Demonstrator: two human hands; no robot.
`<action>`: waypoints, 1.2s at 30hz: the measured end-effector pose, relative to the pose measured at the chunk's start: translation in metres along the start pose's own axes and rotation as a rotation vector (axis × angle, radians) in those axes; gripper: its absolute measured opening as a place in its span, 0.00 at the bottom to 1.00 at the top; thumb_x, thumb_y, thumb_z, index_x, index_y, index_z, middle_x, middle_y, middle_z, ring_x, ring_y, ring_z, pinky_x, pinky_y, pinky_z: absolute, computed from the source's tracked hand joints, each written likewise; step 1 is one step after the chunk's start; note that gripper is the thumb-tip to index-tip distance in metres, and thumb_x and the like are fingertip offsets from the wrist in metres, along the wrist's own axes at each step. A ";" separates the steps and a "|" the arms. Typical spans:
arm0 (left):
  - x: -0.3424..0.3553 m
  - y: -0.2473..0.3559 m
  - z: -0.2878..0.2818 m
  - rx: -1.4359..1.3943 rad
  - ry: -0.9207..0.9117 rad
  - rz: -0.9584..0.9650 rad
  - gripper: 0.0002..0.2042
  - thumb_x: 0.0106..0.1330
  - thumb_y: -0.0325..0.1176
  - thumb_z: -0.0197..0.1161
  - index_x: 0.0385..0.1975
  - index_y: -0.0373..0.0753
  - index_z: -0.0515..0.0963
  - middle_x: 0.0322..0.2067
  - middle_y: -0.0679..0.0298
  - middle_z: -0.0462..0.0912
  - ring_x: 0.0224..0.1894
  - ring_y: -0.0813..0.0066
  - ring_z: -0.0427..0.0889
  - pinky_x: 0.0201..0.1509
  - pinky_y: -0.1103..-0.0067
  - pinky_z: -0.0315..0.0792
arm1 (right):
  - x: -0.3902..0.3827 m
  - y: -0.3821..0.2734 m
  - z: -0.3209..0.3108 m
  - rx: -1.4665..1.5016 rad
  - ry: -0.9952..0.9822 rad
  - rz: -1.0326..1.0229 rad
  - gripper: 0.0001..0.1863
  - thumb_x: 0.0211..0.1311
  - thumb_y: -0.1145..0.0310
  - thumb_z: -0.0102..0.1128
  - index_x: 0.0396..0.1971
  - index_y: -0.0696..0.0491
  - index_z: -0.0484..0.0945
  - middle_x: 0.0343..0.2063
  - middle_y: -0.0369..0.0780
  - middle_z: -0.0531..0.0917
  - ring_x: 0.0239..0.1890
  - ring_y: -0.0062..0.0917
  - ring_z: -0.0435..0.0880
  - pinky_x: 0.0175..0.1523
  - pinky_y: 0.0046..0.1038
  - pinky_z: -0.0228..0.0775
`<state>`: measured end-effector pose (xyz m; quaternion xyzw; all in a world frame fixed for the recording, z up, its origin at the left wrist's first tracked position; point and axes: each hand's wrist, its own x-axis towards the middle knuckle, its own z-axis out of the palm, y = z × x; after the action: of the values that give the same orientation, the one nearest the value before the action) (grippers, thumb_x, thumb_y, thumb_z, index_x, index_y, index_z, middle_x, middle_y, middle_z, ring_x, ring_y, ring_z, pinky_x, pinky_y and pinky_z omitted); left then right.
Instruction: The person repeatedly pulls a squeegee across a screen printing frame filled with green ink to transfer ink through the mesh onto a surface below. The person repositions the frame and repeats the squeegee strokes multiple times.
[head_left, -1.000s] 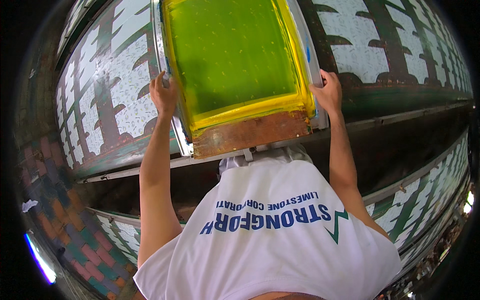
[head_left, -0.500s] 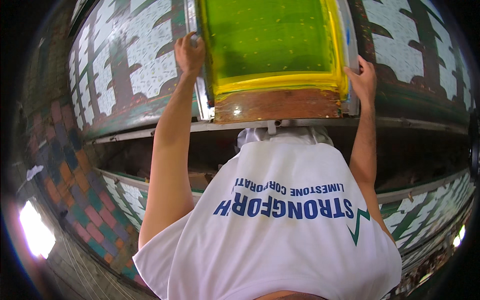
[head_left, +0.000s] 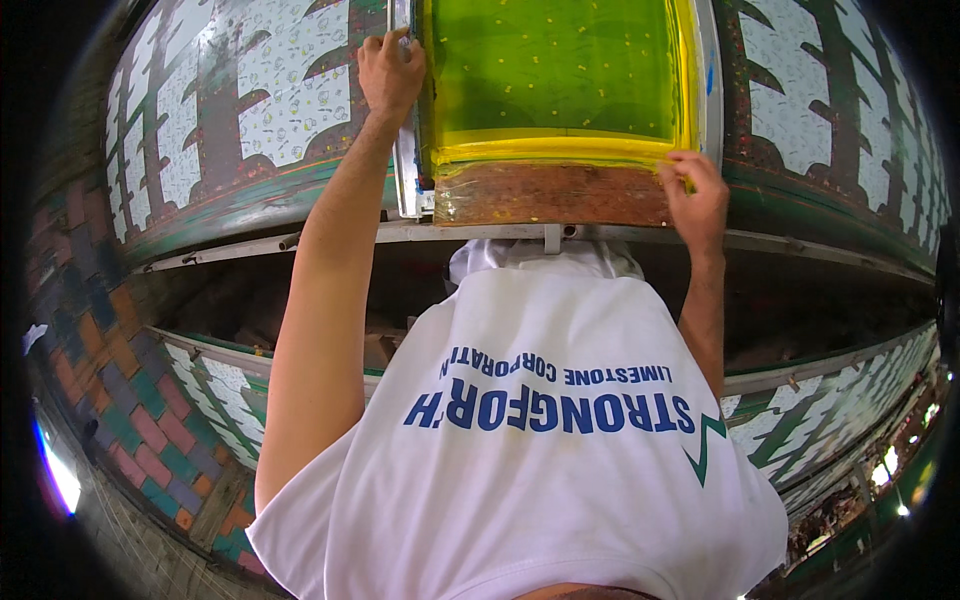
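Note:
A screen printing frame with metal side rails lies in front of me, its translucent green mesh bordered in yellow. Along its near edge runs a worn reddish-brown wooden board. My left hand is at the left metal rail, its fingers curled over it. My right hand is at the near right corner, where the yellow border meets the board. Its thumb and fingertips are drawn together there; anything between them is too small to make out.
Pale patterned cut pieces lie on the dark table to the left, and similar pieces to the right. A metal rail follows the table's near edge. Another table with pale pieces stands behind me, beside a coloured brick floor.
My right hand has left the right metal rail and come nearer and leftward to the frame's near corner. My left hand stays by the left rail, slightly farther up. The view has shifted somewhat.

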<state>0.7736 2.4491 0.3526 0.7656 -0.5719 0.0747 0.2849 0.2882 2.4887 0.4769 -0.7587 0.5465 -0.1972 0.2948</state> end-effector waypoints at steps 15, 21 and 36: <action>0.003 -0.006 0.007 -0.133 0.058 -0.030 0.11 0.69 0.38 0.67 0.48 0.46 0.86 0.42 0.51 0.81 0.47 0.48 0.80 0.51 0.58 0.77 | 0.008 -0.090 0.050 -0.417 -0.387 -0.481 0.30 0.54 0.82 0.62 0.61 0.54 0.80 0.53 0.44 0.84 0.55 0.42 0.85 0.59 0.42 0.79; 0.001 -0.010 0.010 -0.185 0.021 -0.107 0.13 0.71 0.31 0.62 0.53 0.49 0.85 0.46 0.53 0.80 0.51 0.49 0.79 0.55 0.58 0.74 | 0.011 -0.102 0.082 -0.516 -0.283 -0.236 0.29 0.47 0.79 0.71 0.54 0.51 0.84 0.48 0.39 0.87 0.52 0.38 0.87 0.54 0.40 0.81; 0.000 -0.005 -0.002 -0.153 -0.097 -0.116 0.28 0.62 0.24 0.61 0.64 0.53 0.82 0.49 0.56 0.78 0.54 0.53 0.77 0.57 0.62 0.72 | 0.213 -0.106 0.116 -0.654 -0.118 -0.136 0.23 0.54 0.78 0.70 0.52 0.46 0.87 0.45 0.41 0.89 0.47 0.42 0.89 0.51 0.44 0.84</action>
<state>0.7783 2.4506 0.3523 0.7761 -0.5438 -0.0230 0.3184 0.5053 2.3384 0.4550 -0.8578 0.5110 0.0134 0.0532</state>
